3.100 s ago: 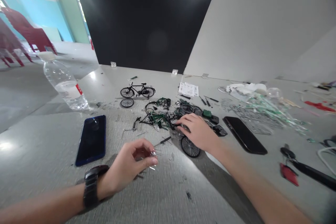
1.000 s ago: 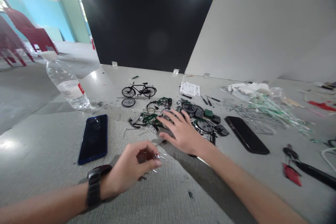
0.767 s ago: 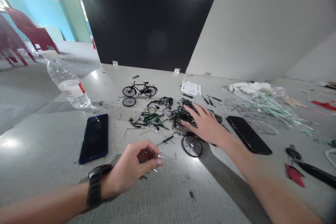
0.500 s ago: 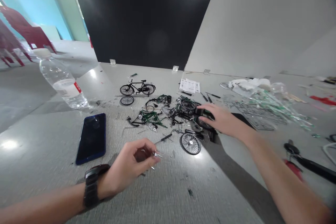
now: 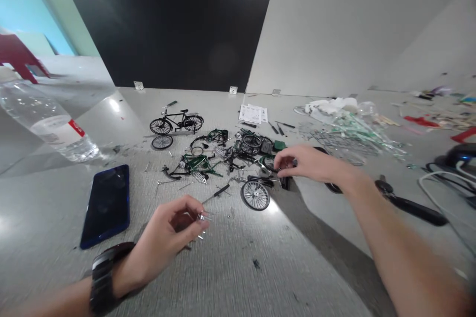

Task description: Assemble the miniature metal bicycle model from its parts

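My left hand (image 5: 174,225) pinches a small silver metal part (image 5: 204,217) between thumb and fingertips, above the grey tabletop. My right hand (image 5: 303,162) is at the right side of a heap of miniature bicycle parts (image 5: 238,151), its fingers curled in towards the thumb. A small dark piece shows between them, too unclear to name. Just left of that hand lie a small green box-like part (image 5: 278,145) and a spoked wheel (image 5: 255,195). Nearer my left hand are a thin screwdriver (image 5: 222,190) and a green bicycle frame (image 5: 199,162).
An assembled black model bicycle (image 5: 177,121) stands behind a loose wheel (image 5: 162,142). On the left are a phone (image 5: 106,205) and a water bottle (image 5: 52,124). Instruction sheets (image 5: 253,113) lie at the back. Clear and green plastic scraps (image 5: 357,131) and a black-handled tool (image 5: 416,209) are right.
The view has swung right, so things sit further left. My right hand's spread fingers have curled together over the heap, uncovering the green box-like part. My left hand keeps its pinch.
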Available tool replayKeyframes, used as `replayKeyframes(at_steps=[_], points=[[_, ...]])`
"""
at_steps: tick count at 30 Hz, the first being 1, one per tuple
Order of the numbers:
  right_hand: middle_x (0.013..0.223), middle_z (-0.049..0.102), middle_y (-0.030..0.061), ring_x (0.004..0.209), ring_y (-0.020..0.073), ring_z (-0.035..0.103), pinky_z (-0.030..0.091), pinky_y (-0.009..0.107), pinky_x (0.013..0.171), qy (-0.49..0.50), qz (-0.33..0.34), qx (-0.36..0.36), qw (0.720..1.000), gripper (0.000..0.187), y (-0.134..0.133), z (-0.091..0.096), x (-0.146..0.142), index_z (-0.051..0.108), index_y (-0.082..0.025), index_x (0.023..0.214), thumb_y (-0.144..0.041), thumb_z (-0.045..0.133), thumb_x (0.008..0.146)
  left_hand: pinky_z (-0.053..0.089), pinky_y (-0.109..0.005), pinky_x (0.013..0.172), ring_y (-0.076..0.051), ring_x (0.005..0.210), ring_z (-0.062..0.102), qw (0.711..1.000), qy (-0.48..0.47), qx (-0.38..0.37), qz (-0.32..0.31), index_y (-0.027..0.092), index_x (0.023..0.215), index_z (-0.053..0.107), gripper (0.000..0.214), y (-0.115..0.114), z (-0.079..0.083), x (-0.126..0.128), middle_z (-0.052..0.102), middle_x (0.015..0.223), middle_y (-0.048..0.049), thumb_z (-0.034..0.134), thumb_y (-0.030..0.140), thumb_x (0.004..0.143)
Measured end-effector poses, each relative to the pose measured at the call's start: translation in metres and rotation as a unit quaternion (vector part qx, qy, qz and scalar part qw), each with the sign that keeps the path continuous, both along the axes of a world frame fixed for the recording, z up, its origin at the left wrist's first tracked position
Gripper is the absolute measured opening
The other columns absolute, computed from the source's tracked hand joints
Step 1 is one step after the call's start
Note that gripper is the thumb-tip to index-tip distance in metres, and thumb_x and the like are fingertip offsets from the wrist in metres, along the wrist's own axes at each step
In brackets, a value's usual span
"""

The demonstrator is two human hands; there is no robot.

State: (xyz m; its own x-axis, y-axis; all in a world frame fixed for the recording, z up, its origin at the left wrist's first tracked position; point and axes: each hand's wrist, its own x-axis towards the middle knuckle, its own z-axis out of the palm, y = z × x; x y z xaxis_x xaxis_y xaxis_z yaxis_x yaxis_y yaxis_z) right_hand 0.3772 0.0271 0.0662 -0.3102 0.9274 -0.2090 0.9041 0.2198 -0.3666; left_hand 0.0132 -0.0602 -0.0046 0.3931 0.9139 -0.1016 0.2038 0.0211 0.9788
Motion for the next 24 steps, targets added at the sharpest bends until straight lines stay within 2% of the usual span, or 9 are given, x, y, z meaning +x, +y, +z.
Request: replayKeyframes(at_steps=[4,8,12,17,24], points=[[0.094,0.073,0.0087,0.076,0.0227,0.066,0.051,0.036,0.064,-0.002,0.014,-0.026,1.0,0.021,-0.001,-0.002,-0.015,0.076,-0.025,0.085,-0.045,0.067,0.083,0.043,-0.022,0.055,-0.01,0.062,0.05,1.0,0.001,-0.01,0.001,0.017,0.089,0.06,0.028,0.0,0.001,0.0,0.057,0.072,0.0006,0.069,0.043,0.085],[0.098,0.073,0.008,0.078,0.0221,0.065,0.049,0.037,0.067,-0.02,0.009,-0.048,0.999,0.019,0.002,-0.007,-0.013,0.076,-0.025,0.089,-0.041,0.067,0.084,0.042,-0.022,0.054,-0.01,0.06,0.05,1.0,-0.002,-0.009,0.003,0.017,0.088,0.059,0.028,0.0,0.002,0.0,0.056,0.071,0.0011,0.07,0.043,0.085],[0.093,0.072,0.0062,0.074,0.0207,0.063,0.047,0.035,0.065,-0.022,0.01,-0.032,0.999,0.017,0.002,-0.007,-0.014,0.074,-0.026,0.088,-0.04,0.066,0.085,0.042,-0.021,0.052,-0.01,0.06,0.05,1.0,-0.007,-0.01,0.002,0.017,0.088,0.059,0.028,0.0,0.002,0.0,0.056,0.07,0.0014,0.07,0.043,0.084],[0.093,0.071,0.0066,0.077,0.0212,0.063,0.045,0.035,0.065,-0.015,0.017,0.034,0.999,0.021,0.0,-0.007,-0.025,0.071,-0.024,0.089,-0.041,0.059,0.091,0.044,-0.02,0.053,-0.009,0.059,0.051,1.0,-0.004,-0.018,0.001,0.018,0.089,0.06,0.028,0.0,0.002,0.0,0.056,0.069,0.0018,0.071,0.043,0.084],[0.098,0.071,0.0088,0.083,0.0236,0.065,0.047,0.037,0.068,-0.018,0.022,0.038,0.999,0.02,0.0,-0.015,-0.032,0.074,-0.024,0.092,-0.036,0.059,0.089,0.051,-0.022,0.053,-0.013,0.065,0.063,0.996,-0.051,-0.067,0.008,0.017,0.091,0.06,0.03,0.001,0.001,0.001,0.067,0.083,-0.0039,0.077,0.039,0.078]])
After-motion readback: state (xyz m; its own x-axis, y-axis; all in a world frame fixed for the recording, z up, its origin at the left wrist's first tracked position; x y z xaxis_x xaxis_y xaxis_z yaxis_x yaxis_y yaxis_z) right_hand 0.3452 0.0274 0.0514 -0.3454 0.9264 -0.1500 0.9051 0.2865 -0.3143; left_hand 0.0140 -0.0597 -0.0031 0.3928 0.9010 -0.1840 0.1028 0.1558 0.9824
